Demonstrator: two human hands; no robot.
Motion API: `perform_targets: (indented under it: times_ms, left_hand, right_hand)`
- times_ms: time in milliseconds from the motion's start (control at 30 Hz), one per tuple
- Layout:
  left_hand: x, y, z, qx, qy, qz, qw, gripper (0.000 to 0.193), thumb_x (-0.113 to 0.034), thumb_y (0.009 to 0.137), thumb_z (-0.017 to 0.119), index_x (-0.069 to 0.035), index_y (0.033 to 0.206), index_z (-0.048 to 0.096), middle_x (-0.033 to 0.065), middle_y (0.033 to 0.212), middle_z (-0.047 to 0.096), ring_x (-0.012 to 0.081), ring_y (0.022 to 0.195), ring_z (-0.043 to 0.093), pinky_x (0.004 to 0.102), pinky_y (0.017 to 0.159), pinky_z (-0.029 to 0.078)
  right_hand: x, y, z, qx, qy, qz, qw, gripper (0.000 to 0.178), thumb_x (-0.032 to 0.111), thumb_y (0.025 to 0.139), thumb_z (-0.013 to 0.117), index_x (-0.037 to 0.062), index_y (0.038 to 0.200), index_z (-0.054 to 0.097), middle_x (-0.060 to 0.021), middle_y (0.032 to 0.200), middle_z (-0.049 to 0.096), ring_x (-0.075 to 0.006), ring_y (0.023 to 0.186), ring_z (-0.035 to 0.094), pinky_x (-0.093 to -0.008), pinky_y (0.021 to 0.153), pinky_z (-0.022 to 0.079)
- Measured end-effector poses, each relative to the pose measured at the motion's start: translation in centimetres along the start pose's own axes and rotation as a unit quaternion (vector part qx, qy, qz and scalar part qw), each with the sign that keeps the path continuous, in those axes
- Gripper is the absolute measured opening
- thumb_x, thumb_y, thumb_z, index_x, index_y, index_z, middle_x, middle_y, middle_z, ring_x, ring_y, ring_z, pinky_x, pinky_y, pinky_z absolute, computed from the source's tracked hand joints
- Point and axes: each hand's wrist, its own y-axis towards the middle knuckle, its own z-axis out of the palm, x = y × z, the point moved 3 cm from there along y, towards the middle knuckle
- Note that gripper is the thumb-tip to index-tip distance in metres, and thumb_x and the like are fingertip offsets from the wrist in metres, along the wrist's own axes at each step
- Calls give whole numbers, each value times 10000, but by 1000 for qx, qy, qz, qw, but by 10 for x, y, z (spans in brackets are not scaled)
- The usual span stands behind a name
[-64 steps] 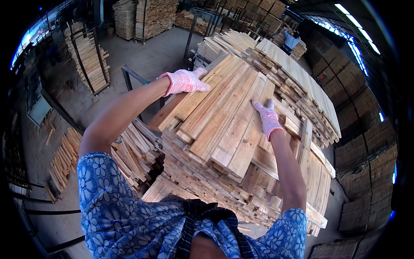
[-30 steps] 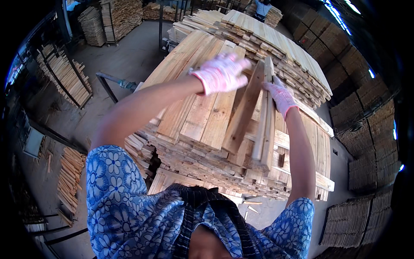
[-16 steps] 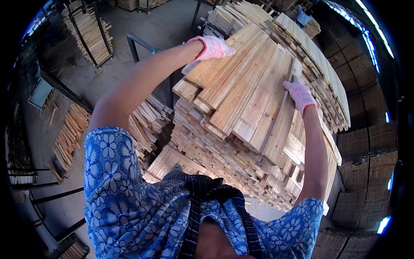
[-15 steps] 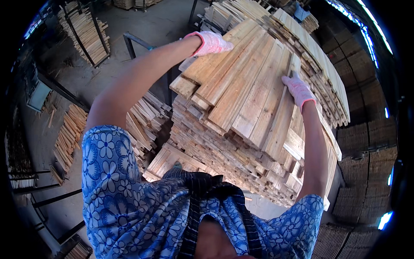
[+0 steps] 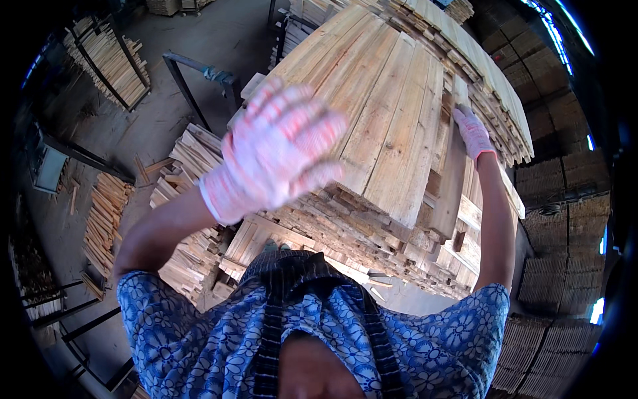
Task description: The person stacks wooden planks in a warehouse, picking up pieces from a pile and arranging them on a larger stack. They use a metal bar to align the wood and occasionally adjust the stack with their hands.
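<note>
Top layer of a timber stack [image 5: 372, 236] as seen from the worker's head. Across the left and middle of the layer, broad boards [image 5: 392, 126] lie flat, side by side, with little more than seams between them; this portion may be judged laid. The right portion appears unfinished: a narrow plank [image 5: 450, 186] lies there on top of the stack, to the right of the closed row and apart from it, and openings about it expose lower timber, including a pale crosswise piece [image 5: 470, 211]. How many boards the layer would still admit cannot be told. The narrow plank's long axis runs away from the worker, nearly upright in the view; its near end points toward the worker and slants slightly left, while its far end lies by the right hand [image 5: 473, 131]. The broad boards share this general direction but slant more strongly, their near ends fanning leftward, an effect perhaps owed partly to the fisheye view. The right hand, gloved, rests with its fingers close together at the far part of the plank; whether it pinches the edge cannot be told. The left hand [image 5: 282, 147], also gloved and blurred, hangs above the stack's left side with fingers spread, apparently holding nothing. Beyond the right edge stands a second timber stack [image 5: 495, 86].
</note>
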Motion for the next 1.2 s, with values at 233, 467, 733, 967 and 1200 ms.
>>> perform_targets:
  times_ms: [233,467,733,967,1200]
  left_hand:
    - [-31,-9,47,-29,-4,55,998,589,-598,787,624,-73,1054,637,146,1113,632,338,1034,611,535,959,472]
    - [-20,-4,48,8,4,47,999,552,-562,785,638,-63,1021,639,156,1118,636,351,1057,622,524,963,481]
    - [-102,-6,64,-128,-134,27,982,553,-546,822,610,-115,1165,550,187,1164,592,421,1161,577,736,990,353]
    - [-125,8,98,-195,-111,31,974,486,-458,818,622,-72,1114,610,205,981,612,458,1087,584,754,990,352]
    - [-125,-29,79,-253,-132,-14,958,279,-184,875,584,-37,1111,569,180,1030,565,390,1060,581,635,916,472]
  right_hand:
    - [-53,20,54,-77,35,-53,995,559,285,1017,456,92,1533,366,-171,1492,487,-295,1378,460,-335,1136,331]
    - [31,28,40,-211,-178,-238,931,452,309,1010,502,146,1432,516,-225,1363,520,-388,1232,517,-422,1084,388]
    - [42,47,57,-67,-170,-258,949,515,369,1034,476,110,1479,476,-231,1339,452,-345,1242,471,-405,1087,379]
    - [29,100,11,86,-237,-201,946,507,282,1005,530,111,1479,474,-217,1402,454,-319,1303,443,-408,1107,369]
    - [302,-4,68,22,-218,-490,844,431,179,983,534,17,1382,523,-189,1400,502,-328,1280,510,-366,1092,396]
